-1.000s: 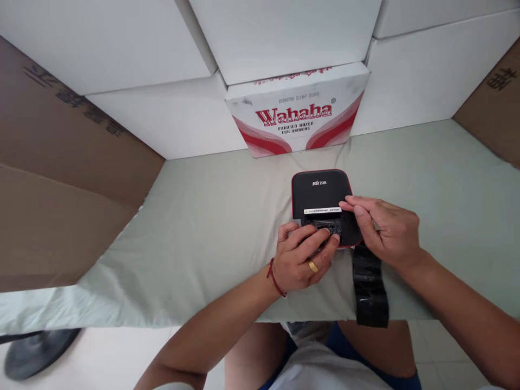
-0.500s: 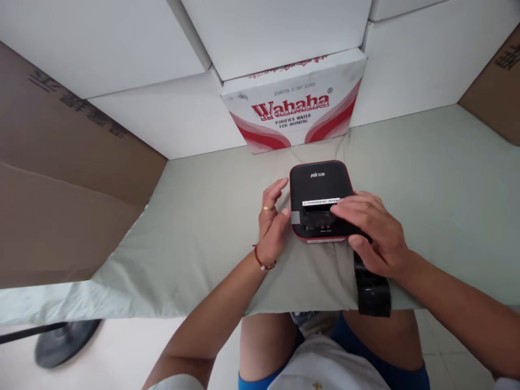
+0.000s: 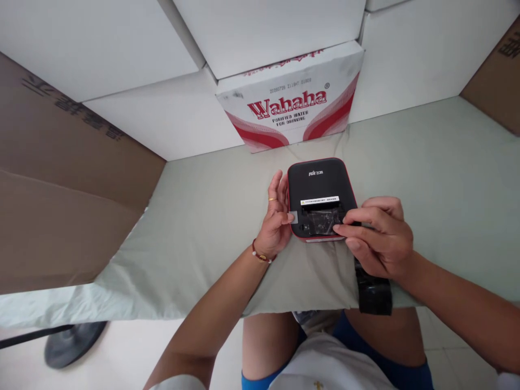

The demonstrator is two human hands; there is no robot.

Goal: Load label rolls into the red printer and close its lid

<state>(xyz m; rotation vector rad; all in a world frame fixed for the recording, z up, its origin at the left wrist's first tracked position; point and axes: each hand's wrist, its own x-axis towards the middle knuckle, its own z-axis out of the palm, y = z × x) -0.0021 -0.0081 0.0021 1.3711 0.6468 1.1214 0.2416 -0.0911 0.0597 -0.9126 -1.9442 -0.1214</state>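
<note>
Left hand (image 3: 274,227) open, flat vs. side of printer (image 3: 319,176) mid-table (image 3: 203,244), thumb on grey tab (image 3: 294,217). Right hand (image 3: 379,241): thumb + forefinger pinched on black strip (image 3: 374,292) at front slot, rest hanging off edge. Step prob. seating strip in slot. Next: firm brace, straight feed.

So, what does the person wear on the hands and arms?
The left hand has a gold ring on one finger, and a thin red cord bracelet with small beads sits at its wrist. The right hand shows no jewellery. Both forearms are bare; white sleeves appear at the bottom edge.
</note>
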